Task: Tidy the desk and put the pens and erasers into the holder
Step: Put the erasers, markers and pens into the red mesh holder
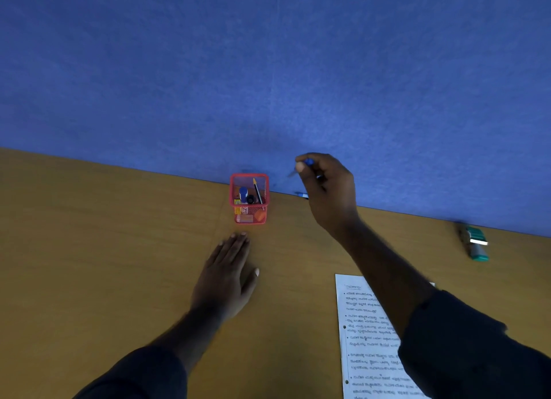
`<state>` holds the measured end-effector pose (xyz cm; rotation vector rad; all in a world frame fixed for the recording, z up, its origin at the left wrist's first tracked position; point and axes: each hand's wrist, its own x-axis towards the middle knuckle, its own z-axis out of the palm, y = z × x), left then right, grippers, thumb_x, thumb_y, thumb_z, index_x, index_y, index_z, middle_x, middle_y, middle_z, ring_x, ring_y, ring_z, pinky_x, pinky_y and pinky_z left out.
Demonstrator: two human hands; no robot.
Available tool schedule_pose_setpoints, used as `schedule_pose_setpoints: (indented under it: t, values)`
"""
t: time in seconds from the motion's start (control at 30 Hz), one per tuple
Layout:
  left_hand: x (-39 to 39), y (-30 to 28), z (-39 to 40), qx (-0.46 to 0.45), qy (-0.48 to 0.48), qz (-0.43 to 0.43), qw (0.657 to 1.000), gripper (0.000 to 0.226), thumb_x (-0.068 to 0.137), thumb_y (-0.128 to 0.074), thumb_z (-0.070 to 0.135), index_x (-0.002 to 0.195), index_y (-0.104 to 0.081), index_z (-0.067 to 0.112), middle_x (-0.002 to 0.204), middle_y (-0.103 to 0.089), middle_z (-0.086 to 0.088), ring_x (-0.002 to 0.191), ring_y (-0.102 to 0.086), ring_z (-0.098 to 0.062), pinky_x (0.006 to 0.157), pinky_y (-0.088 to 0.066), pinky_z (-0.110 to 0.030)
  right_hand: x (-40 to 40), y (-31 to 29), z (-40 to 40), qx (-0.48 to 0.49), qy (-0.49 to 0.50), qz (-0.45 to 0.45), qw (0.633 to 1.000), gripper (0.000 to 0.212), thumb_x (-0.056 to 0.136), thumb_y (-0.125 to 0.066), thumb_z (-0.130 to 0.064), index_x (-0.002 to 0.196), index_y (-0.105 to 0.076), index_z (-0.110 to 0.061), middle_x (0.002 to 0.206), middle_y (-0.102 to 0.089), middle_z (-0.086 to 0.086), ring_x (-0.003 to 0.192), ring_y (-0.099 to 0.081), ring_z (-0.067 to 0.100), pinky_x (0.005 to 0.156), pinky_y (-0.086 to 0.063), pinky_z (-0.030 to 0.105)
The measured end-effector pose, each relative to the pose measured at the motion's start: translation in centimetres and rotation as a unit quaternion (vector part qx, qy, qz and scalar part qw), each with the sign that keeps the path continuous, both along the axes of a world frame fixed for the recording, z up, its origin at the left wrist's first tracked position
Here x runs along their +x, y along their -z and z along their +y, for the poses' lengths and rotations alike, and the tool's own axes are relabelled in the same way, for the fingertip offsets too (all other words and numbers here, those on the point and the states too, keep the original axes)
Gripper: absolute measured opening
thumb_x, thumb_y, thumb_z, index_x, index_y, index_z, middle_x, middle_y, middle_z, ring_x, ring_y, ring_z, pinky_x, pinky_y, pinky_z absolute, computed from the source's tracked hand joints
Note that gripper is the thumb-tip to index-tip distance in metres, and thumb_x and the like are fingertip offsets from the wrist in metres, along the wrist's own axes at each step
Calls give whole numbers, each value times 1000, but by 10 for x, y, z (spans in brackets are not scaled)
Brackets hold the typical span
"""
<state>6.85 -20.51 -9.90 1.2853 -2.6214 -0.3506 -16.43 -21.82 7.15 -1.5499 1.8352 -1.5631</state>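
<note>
A red mesh holder (250, 217) stands at the desk's far edge against the blue partition. It holds a pencil (257, 191), a blue-capped item and several erasers. My right hand (329, 190) hovers to the right of the holder, above the desk, fingers closed on a blue pen (308, 162) whose tip points left toward the holder. Another blue pen (301, 195) lies on the desk by the partition, partly hidden under my right hand. My left hand (228, 276) lies flat on the desk just in front of the holder, fingers extended, holding nothing.
A printed sheet of paper (366, 339) lies at the front right, partly under my right forearm. A green and white stapler-like object (475, 243) sits at the far right near the partition. The blue partition (268, 70) bounds the wooden desk (104, 249).
</note>
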Motion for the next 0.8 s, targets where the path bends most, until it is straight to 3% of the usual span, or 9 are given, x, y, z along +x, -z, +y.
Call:
schedule_pose_setpoints:
  t: [0.23,0.43,0.6,0.8]
  values:
    - [0,-1,0,5,0,-8,1000,71,99,-31,56,157,-22,15,166,-18,0,153,-13,-15,124,-17,-38,18,14,-20,44,-60,53,996,13,93,-59,-15,92,-69,-7,88,-67,1,79,-61,12,67,-48,24]
    - [0,-3,0,1,1,-3,1000,71,99,-32,56,156,-24,15,165,-21,0,153,-14,-14,124,-16,-36,21,18,-40,152,-123,137,971,34,98,-50,-26,68,-55,-12,59,-45,-5,60,-46,12,56,-34,29]
    - [0,-4,1,1,0,1,1000,70,99,-34,55,156,-26,14,165,-21,0,153,-16,-14,123,-19,-38,21,24,-31,152,-96,119,977,27,98,-50,-26,78,-61,-13,66,-51,-7,64,-50,8,57,-38,26]
    - [1,-2,-1,10,-3,-1,1000,70,99,-33,55,156,-24,15,165,-21,0,153,-15,-15,123,-23,-41,-4,40,-14,147,-28,109,983,26,96,-53,-21,70,-51,-22,60,-47,-12,59,-46,2,55,-33,22]
